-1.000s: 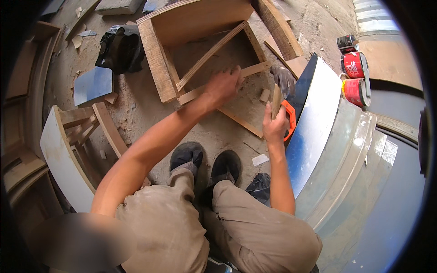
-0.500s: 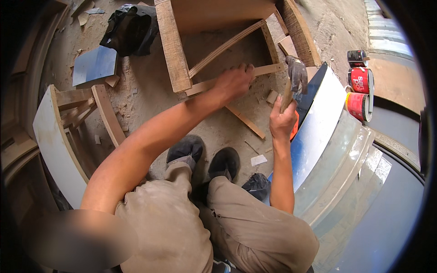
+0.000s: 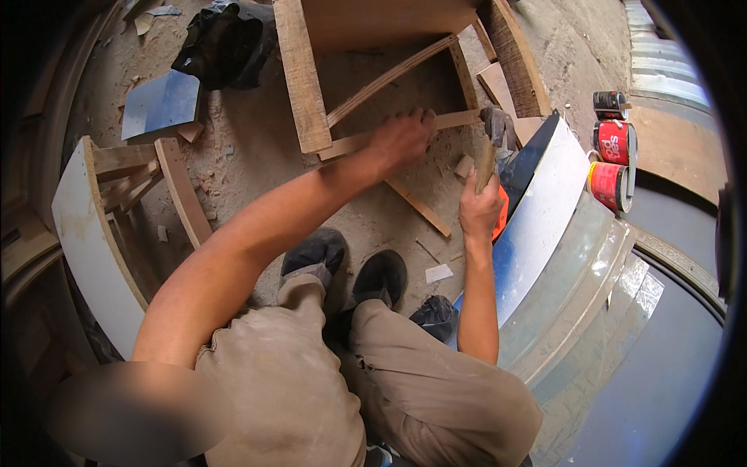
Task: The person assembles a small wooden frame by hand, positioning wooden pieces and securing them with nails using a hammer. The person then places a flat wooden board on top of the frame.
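My right hand (image 3: 481, 208) is closed around the wooden handle of a claw hammer (image 3: 486, 162). The hammer's dark metal head is at the right end of a thin wooden slat (image 3: 459, 119); whether it touches the slat I cannot tell. My left hand (image 3: 401, 142) grips this slat near its middle, with the fingers over its far side. The slat lies across the near end of a wooden frame (image 3: 307, 86) with thick rough legs and a brown panel. Inside the frame a slanting wooden strip (image 3: 389, 79) runs from near left to far right.
On the left stands a white-sided wooden piece (image 3: 89, 233). A black plastic bag (image 3: 226, 47) and a blue-white board (image 3: 161, 105) lie beyond it. Right of my arm are a blue-white panel (image 3: 537, 210), glass sheets (image 3: 568, 272) and several cans (image 3: 611, 185). A loose stick (image 3: 420, 208) lies on the floor.
My right hand has brought the hammer's head slightly down and left, closer to the slat's right end. My left hand stays on the slat. The view has shifted slightly.
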Motion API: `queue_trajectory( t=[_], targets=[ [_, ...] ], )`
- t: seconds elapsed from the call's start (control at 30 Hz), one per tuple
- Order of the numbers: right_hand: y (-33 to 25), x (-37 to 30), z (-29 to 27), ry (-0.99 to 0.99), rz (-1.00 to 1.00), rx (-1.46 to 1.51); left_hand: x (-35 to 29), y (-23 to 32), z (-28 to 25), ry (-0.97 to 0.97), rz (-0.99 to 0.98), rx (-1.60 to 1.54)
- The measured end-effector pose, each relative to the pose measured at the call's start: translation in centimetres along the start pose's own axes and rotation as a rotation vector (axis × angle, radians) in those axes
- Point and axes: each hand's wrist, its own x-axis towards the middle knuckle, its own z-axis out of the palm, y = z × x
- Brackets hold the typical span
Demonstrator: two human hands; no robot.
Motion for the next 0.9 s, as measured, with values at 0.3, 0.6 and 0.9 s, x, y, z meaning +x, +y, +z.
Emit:
queue_trajectory(
  t=[0.3, 0.6, 0.9],
  targets=[
    [-0.3, 0.0, 0.8, 0.035, -0.067, -0.052, 0.1, -0.3, -0.5, -0.012, 0.004, -0.012],
    [-1.7, -0.3, -0.5, 0.011, -0.043, 0.041, -0.3, 0.1, -0.8, -0.013, 0.022, 0.05],
    [1.1, 1.3, -0.1, -0.042, 0.032, -0.076, -0.1, -0.1, -0.5, -0.04, 0.011, 0.066]
  ],
)
